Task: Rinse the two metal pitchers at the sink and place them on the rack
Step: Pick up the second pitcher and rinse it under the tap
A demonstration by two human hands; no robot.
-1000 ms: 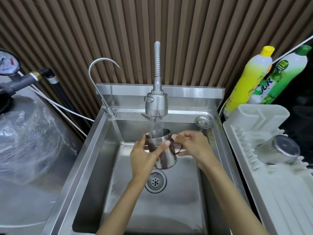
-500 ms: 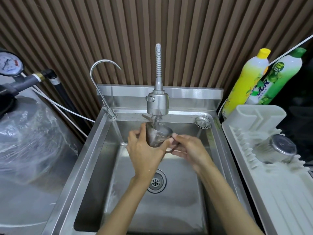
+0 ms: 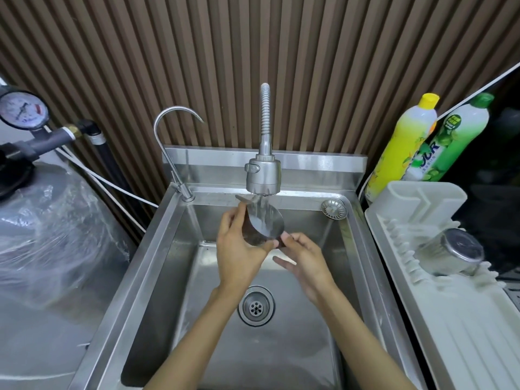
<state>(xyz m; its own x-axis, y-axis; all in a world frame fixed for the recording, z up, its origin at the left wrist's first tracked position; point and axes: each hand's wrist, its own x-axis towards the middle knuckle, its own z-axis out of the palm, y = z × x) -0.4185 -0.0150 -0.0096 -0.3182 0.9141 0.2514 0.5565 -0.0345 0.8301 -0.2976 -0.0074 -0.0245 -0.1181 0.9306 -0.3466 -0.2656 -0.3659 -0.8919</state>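
A metal pitcher (image 3: 263, 223) is tilted under the spray head of the flexible faucet (image 3: 263, 173), its open mouth turned toward me, with water running onto it. My left hand (image 3: 239, 249) wraps its left side and bottom. My right hand (image 3: 304, 260) pinches the pitcher's handle side at the lower right, its other fingers spread. Both hands are over the steel sink (image 3: 157, 249). A second metal pitcher (image 3: 450, 253) lies on its side on the white drying rack (image 3: 464, 327) at the right.
A thin gooseneck tap (image 3: 171, 130) rises at the sink's back left. The drain (image 3: 256, 305) lies below my hands. Yellow (image 3: 405, 142) and green (image 3: 453, 139) detergent bottles stand behind the rack. A plastic-wrapped tank (image 3: 50, 235) with a pressure gauge (image 3: 22, 109) stands at left.
The pitcher has risen closer to the spray head and tipped from upright toward me. My left hand shifted under it; my right hand's fingers have loosened and spread.
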